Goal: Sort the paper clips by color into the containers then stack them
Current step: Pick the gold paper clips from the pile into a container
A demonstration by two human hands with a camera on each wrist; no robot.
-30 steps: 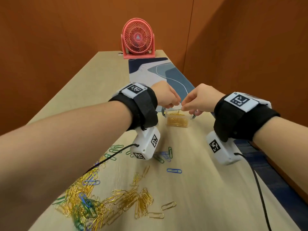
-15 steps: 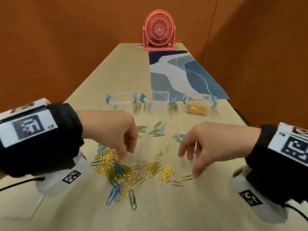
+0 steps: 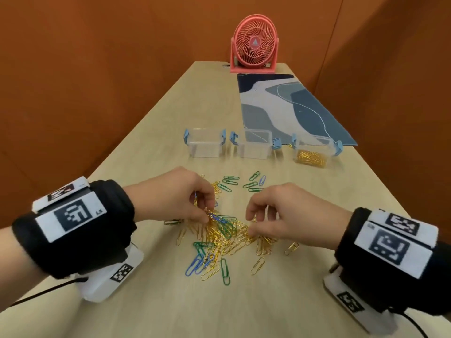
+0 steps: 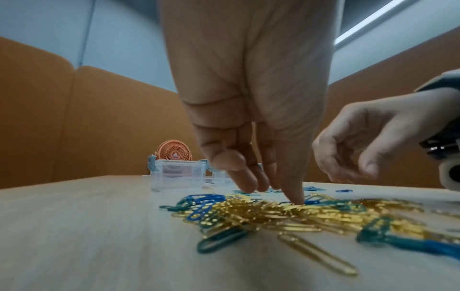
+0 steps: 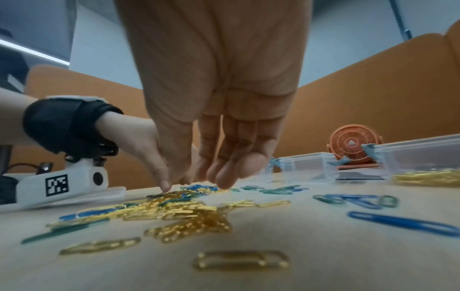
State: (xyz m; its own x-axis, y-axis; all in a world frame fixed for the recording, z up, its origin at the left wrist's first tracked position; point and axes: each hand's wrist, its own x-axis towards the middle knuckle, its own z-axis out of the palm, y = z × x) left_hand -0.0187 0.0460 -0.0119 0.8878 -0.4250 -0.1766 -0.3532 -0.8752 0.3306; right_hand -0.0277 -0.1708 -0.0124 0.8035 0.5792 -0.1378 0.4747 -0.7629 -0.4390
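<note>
A mixed pile of gold, green and blue paper clips lies on the table in front of me. My left hand reaches down onto its left side; in the left wrist view the thumb tip touches the gold clips and the fingers hang apart from it. My right hand hovers over the pile's right side, its thumb on the clips and its fingers loosely curled above. Three clear containers stand behind: the left one and middle one empty, the right one holding gold clips.
Loose green and blue clips lie between the pile and the containers, and a few more lie nearer me. A blue patterned mat and a pink fan sit at the far end. Orange partition walls close in both sides.
Both hands drew back from above the right container with the gold clips and came down onto the mixed pile near me.
</note>
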